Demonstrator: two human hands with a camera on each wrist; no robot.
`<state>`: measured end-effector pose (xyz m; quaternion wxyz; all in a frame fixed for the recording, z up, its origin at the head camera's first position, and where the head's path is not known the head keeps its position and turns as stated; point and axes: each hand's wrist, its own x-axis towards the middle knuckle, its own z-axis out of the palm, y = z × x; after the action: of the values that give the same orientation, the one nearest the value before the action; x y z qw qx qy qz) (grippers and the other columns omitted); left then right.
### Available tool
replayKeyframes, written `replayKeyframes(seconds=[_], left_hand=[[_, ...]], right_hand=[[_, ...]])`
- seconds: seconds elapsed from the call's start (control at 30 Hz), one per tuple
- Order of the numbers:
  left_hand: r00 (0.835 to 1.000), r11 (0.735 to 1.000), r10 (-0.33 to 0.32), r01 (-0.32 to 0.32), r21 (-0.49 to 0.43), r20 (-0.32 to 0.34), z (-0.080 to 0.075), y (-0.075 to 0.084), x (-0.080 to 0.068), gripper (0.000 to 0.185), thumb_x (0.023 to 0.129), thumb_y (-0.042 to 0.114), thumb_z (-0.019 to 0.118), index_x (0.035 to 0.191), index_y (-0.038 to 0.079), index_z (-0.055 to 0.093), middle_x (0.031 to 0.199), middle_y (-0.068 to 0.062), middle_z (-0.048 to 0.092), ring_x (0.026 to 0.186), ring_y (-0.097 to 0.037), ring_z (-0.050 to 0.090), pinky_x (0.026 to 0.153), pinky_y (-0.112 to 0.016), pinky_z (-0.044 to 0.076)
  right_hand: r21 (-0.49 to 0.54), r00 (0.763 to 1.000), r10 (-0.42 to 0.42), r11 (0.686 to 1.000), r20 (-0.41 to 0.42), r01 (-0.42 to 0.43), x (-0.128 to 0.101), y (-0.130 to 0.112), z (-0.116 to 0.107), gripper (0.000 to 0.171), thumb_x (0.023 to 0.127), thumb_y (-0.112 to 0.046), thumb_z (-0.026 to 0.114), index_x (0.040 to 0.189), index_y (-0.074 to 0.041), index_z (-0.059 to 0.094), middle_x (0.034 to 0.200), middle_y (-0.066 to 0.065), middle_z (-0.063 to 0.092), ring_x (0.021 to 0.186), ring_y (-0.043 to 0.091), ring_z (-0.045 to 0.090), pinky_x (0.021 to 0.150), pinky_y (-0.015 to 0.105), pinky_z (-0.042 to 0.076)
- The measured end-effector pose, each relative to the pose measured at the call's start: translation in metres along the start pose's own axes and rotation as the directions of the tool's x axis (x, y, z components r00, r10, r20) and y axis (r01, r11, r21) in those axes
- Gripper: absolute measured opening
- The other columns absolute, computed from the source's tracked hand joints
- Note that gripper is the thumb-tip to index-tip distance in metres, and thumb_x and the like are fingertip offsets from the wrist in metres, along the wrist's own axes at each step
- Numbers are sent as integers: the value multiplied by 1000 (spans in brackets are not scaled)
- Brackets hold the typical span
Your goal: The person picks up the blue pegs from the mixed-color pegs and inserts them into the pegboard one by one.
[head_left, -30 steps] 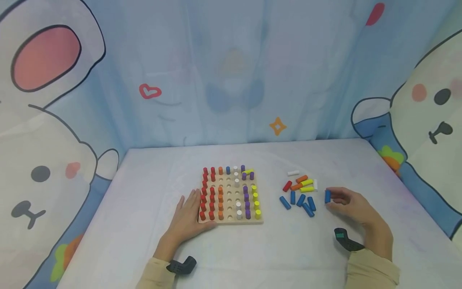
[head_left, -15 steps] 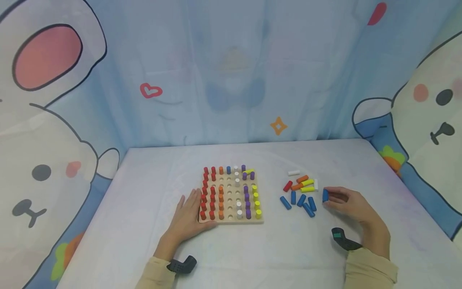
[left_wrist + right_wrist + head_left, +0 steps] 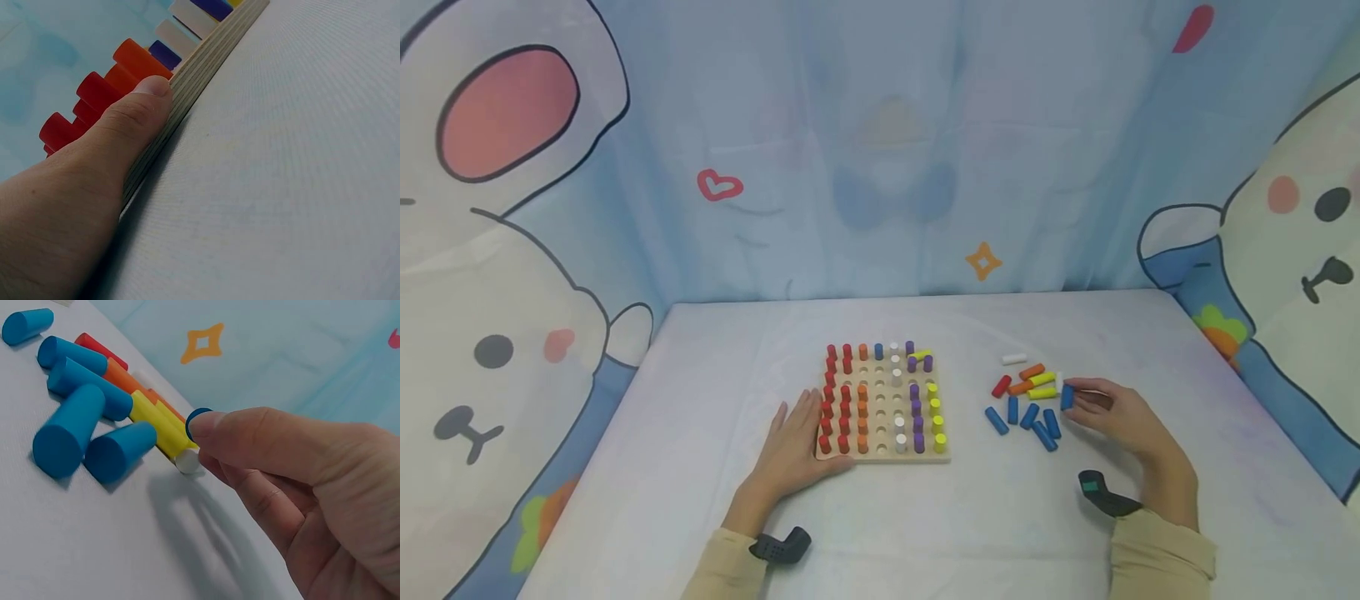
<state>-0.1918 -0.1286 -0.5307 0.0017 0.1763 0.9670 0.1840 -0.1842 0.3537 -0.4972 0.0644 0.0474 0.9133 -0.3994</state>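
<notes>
Right hand (image 3: 1123, 421) is moving leftward and slightly away from person, carrying pinched blue peg (image 3: 1067, 397) closer to loose white peg (image 3: 188, 460). Gap between these two pegs is closing in head view. Right sleeve (image 3: 1161, 554) and wrist camera (image 3: 1107, 496) are shifting left too. Head view is turning slightly; backdrop (image 3: 895, 75) and pegboard (image 3: 882, 459) are sliding right within frame.

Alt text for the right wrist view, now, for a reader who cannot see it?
A person's right hand pinches a blue cylindrical peg, mostly hidden by its grip, over a white table. On the picture's left lie five loose blue cylindrical pegs, near a red peg, orange pegs, yellow pegs and white pegs; a pale blue backdrop fills the upper right.
</notes>
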Motion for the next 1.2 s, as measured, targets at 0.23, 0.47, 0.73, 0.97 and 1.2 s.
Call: replayKeyframes(seconds=[0.23,0.47,0.73,0.97,1.2], left_hand=[[1000,1000,-1,1,1,-10,1,0,1,117,70,84,49,153,9,16,159,-4,19,149,-18,11,121,-47,4],[1000,1000,5,-5,6,-19,2,-1,2,116,70,83,50,152,9,17,159,-4,20,149,-18,12,121,-48,4],[1000,1000,5,-5,9,-23,2,-1,1,115,70,84,49,152,9,18,159,-4,21,149,-18,13,121,-48,5],[1000,1000,5,-5,3,-15,1,0,1,116,70,84,48,152,9,18,159,-4,21,149,-18,12,121,-48,5],[1000,1000,1,-1,8,-11,2,-1,2,116,70,85,48,153,9,18,159,-4,21,149,-18,12,121,-48,5]], right_hand=[[-3,1000,-24,1000,-9,24,3,-15,3,73,85,-46,67,140,-5,41,143,27,40,128,44,44,98,51,45],[-5,997,-73,997,-3,73,7,-30,12,69,86,-44,67,138,-5,43,141,25,43,127,44,46,97,52,46],[31,990,-137,990,-21,138,12,-49,23,60,86,-31,71,134,-4,47,137,23,47,124,42,51,95,47,48],[42,979,-172,983,-111,178,16,-65,38,57,84,-26,73,132,-7,50,133,20,51,120,39,55,89,42,52],[26,970,-191,980,-153,197,22,-75,51,55,83,-25,74,130,-8,53,129,15,53,118,36,58,85,37,55]])
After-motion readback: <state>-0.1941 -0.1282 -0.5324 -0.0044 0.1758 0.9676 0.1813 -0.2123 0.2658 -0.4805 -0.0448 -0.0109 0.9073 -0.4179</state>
